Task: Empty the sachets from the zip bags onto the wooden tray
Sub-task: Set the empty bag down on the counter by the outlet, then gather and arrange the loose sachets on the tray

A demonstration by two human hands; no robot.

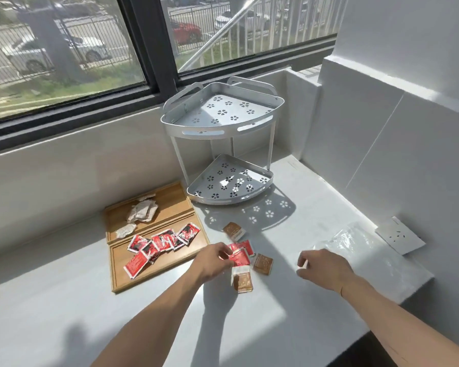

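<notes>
Our left hand (214,256) pinches the red sachets (240,254) lying on the tabletop (64,300), fingers closed on their edge. Our right hand (319,267) rests curled and narrow, touching the clear zip bag (361,247). Brown sachets (262,264) lie beside the red ones. The wooden tray (117,274), left, holds red and white sachets. A corner rack (220,123) stands behind.
</notes>
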